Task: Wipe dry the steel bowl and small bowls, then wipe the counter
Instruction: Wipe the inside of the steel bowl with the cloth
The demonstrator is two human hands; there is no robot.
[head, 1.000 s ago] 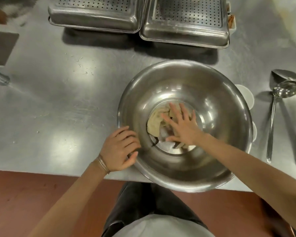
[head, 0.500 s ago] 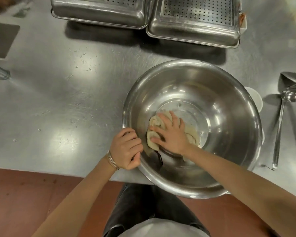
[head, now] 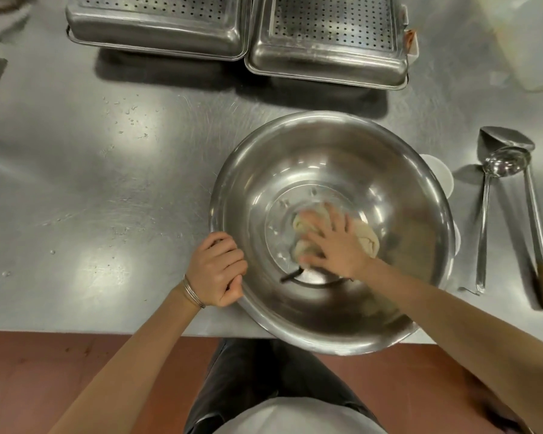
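Two hands work step one: left hand (head: 219, 270) grips the steel bowl (head: 331, 321) rim, right hand (head: 334, 244) presses the cloth (head: 369, 238) flat inside; the walls likely come next.

one steel bowl (head: 342, 170), two perforated trays (head: 157, 23), two ladles (head: 496, 170)

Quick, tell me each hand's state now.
Left hand: closed on the steel bowl rim.
Right hand: open, fingers spread, pressing cloth into the bowl.

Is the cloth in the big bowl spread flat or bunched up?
Bunched up. The cloth lies in thick folds under the right hand on the bowl bottom, covering only part of it.
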